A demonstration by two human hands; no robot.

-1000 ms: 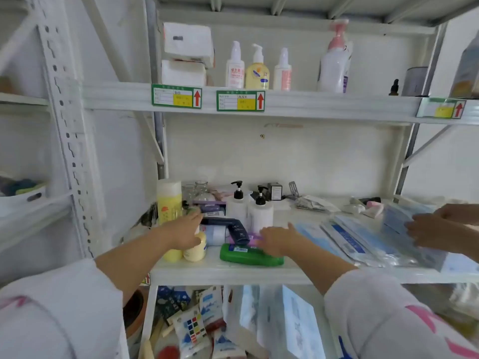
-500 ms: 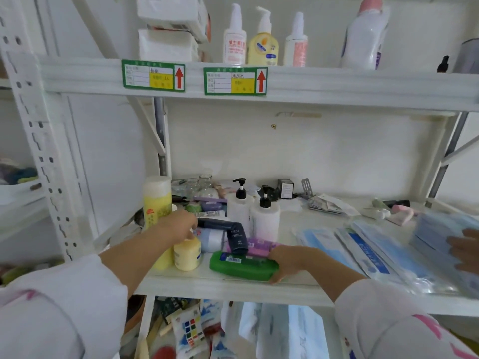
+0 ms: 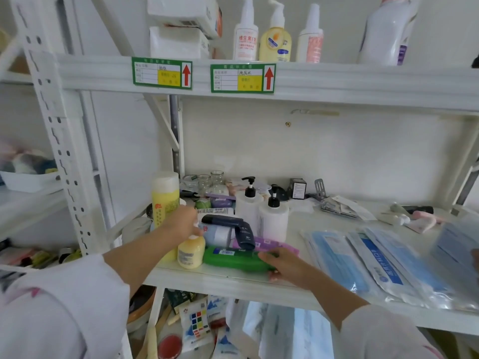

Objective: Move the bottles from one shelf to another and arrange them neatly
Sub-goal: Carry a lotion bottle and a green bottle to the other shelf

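On the middle shelf [image 3: 233,278] my left hand [image 3: 181,224] grips the top of a small pale-yellow bottle [image 3: 191,252] that stands upright near the front edge. My right hand [image 3: 283,264] holds the right end of a green bottle [image 3: 230,256] lying on its side. Behind them lie a dark blue tube [image 3: 233,226] and a purple pack [image 3: 267,244]. Two white pump bottles [image 3: 272,221] and a tall yellow bottle [image 3: 164,198] stand upright. On the upper shelf [image 3: 337,81] stand three small pump bottles [image 3: 276,37] and a large white bottle [image 3: 386,32].
Blue face-mask packs [image 3: 375,265] cover the right half of the middle shelf. Small glass jars [image 3: 210,180] and odds sit at the back. White boxes [image 3: 181,29] stack on the upper shelf's left. A perforated upright [image 3: 59,141] stands left. Packets crowd the shelf below [image 3: 197,325].
The view has moved closer and tilted down. My right hand slid from the purple pack to the green bottle's right end. My left hand stays on the small yellow bottle.
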